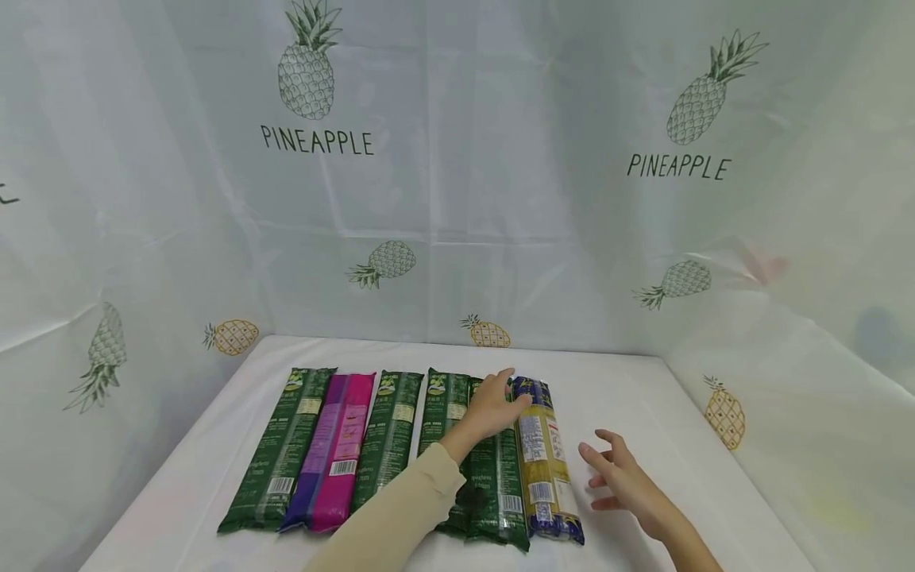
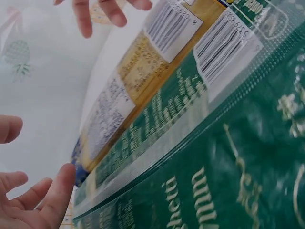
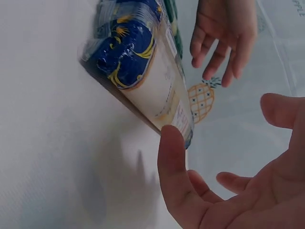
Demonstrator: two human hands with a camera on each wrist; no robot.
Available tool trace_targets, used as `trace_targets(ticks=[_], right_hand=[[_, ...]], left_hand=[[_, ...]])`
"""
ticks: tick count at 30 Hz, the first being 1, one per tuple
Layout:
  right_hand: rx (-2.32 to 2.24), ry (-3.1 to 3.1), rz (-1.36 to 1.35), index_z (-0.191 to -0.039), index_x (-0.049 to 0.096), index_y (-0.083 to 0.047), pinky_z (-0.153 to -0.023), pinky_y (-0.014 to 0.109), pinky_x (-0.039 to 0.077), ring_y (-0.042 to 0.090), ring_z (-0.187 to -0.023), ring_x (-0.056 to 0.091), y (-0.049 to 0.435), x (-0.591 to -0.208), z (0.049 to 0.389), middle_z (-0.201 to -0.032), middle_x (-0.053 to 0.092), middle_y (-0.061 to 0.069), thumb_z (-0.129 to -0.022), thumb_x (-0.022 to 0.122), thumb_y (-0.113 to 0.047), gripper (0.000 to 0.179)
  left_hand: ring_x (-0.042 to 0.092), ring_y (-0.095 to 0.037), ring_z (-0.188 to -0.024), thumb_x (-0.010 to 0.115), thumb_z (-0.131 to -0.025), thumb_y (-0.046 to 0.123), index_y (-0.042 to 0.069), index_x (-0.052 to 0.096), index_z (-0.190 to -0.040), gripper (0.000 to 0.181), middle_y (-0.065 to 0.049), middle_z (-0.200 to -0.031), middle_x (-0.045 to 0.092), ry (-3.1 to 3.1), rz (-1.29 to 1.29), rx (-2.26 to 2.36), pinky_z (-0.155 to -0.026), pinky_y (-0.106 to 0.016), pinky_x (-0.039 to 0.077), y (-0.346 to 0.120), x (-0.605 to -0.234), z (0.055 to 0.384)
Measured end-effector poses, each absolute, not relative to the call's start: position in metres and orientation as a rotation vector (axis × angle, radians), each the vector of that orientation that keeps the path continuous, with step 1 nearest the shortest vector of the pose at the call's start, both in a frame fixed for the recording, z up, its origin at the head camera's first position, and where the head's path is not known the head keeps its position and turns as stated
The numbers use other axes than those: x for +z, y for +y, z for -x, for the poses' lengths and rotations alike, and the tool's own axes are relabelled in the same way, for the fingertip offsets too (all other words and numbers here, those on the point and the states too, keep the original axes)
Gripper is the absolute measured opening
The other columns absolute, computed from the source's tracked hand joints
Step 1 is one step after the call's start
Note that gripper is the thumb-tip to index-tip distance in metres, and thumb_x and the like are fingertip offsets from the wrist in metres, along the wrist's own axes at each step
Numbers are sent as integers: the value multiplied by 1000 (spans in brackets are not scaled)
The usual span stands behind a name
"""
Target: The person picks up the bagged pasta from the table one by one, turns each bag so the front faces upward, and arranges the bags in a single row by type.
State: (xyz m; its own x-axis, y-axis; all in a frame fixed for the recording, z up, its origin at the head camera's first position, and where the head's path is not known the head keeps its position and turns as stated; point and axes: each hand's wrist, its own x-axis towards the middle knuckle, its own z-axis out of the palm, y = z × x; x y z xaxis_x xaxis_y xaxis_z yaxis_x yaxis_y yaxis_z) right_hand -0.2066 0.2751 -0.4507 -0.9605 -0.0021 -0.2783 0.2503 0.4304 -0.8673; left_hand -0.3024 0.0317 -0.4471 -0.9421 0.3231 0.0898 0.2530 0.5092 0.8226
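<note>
Several long plastic packs of spaghetti lie side by side on the white-covered table. At the right end of the row is a yellow pack with blue ends (image 1: 546, 461), its pale label and blue end also showing in the right wrist view. My left hand (image 1: 493, 405) hovers over the upper part of the rightmost green pack (image 1: 496, 485), thumb toward the yellow pack; whether it touches is unclear. My right hand (image 1: 629, 481) is held apart from the yellow pack, to its right, fingers loosely bent. Neither hand holds anything.
Further left lie another green pack (image 1: 436, 429), a green pack (image 1: 389, 437), a pink and purple pack (image 1: 332, 453) and the leftmost green pack (image 1: 279, 453). A pale pineapple-print curtain (image 1: 500, 199) hangs behind and beside the white table (image 1: 615, 381).
</note>
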Motion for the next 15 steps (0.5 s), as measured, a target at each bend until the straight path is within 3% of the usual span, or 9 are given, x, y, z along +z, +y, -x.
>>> trace_targets(ticks=[8, 15], right_hand=[[-1429, 2450, -221, -160, 19, 1, -70, 44, 62, 27, -86, 59, 262, -459, 202, -129, 48, 30, -107, 62, -48, 85], [-1358, 2472, -201, -159, 25, 1, -68, 45, 63, 25, -82, 65, 253, -462, 201, -116, 58, 22, -101, 72, -41, 86]], left_hand=[[60, -38, -127, 62, -108, 36, 7, 40, -163, 66, -21, -144, 58, 2644, -453, 1405, -97, -55, 54, 49, -460, 311], [47, -44, -145, 65, -104, 38, 9, 41, -164, 70, -23, -163, 43, 2686, -335, 1334, -109, -60, 47, 64, -475, 322]])
